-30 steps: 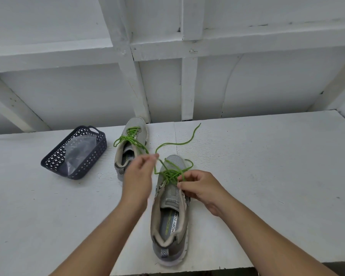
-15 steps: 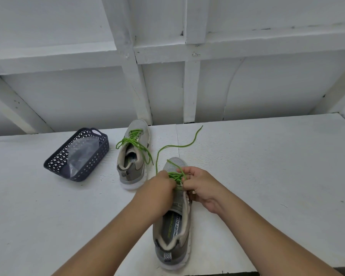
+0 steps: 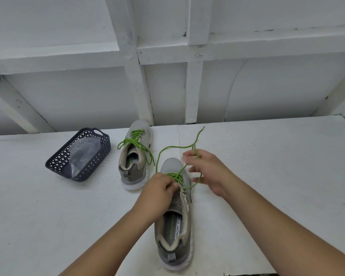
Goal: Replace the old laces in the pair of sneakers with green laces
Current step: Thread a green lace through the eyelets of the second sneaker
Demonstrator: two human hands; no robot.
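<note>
The white painted tabletop (image 3: 267, 176) carried everything, w/ a white framed wall behind it. Well off to the left sat a dark blue perforated plastic basket (image 3: 54, 165) holding a crumpled clear plastic bag (image 3: 84, 152); whether the old laces were in there couldn't be told.

Far grey-and-beige mesh sneaker (image 3: 134, 156) stood toe to the wall, just right of the basket. It already wore a green cord lace (image 3: 136, 143), crossed thru the eyelets w/ loose ends hanging over the collar. Judgement: that shoe was threaded, though prob. not tied off properly.

Near grey-and-beige mesh sneaker (image 3: 175, 216) lay between the two forearms, toe away from the person, and was the one in work. Its green cord lace (image 3: 175, 176) crossed the lower eyelets only as far as could be seen; upper eyelets near the tongue looked unlaced. One long free end ran up and away over the tabletop toward the wall.

Left hand (image 3: 159, 188) had fingers curled down at the lacing, pinching the lace at the eyelets, prob. holding it steady. Right hand (image 3: 205, 172) was blurred, raised beside the toe, fingers bent round a strand of the same lace and apparently drawing it out; exact pinch unclear.

Judgement: approx. three-quarters done. Left: finish the top eyelets on the near sneaker, even up the ends, tie both.
</note>
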